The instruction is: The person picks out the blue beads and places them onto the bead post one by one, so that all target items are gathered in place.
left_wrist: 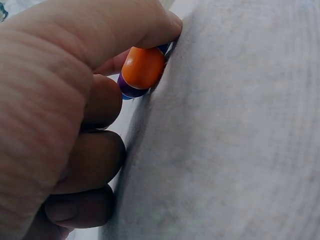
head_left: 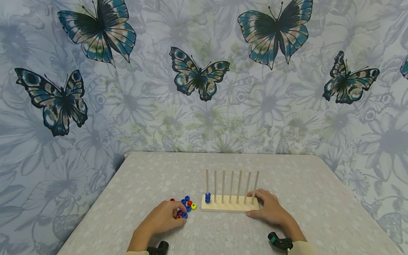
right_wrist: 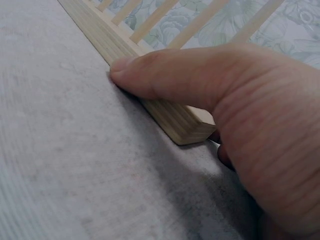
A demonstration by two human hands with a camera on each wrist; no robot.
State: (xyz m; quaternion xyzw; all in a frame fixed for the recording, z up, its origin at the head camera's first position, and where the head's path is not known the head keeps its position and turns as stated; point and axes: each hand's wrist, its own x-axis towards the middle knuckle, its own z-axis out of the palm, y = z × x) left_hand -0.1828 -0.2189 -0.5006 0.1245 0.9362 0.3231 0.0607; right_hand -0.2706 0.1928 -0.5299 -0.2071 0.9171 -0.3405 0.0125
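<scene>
A wooden peg stand (head_left: 230,208) with a row of upright pegs is on the table, blue beads (head_left: 208,198) stacked on its leftmost peg. My right hand (head_left: 269,209) grips the right end of its base, thumb along the front edge (right_wrist: 165,117) and fingers behind. Left of the stand, my left hand (head_left: 162,216) reaches into loose beads with curled fingers. Its thumb and forefinger are around a blue bead (head_left: 185,215) at table level; the contact is partly hidden. An orange bead (left_wrist: 144,67) and a purple bead (left_wrist: 131,89) lie close by these fingers.
Other loose beads lie between the left hand and the stand, among them a yellow bead (head_left: 193,206), a red bead (head_left: 190,203) and several blue ones. A pale patterned cloth covers the table (head_left: 287,173). Behind it hangs a butterfly-printed backdrop (head_left: 204,120).
</scene>
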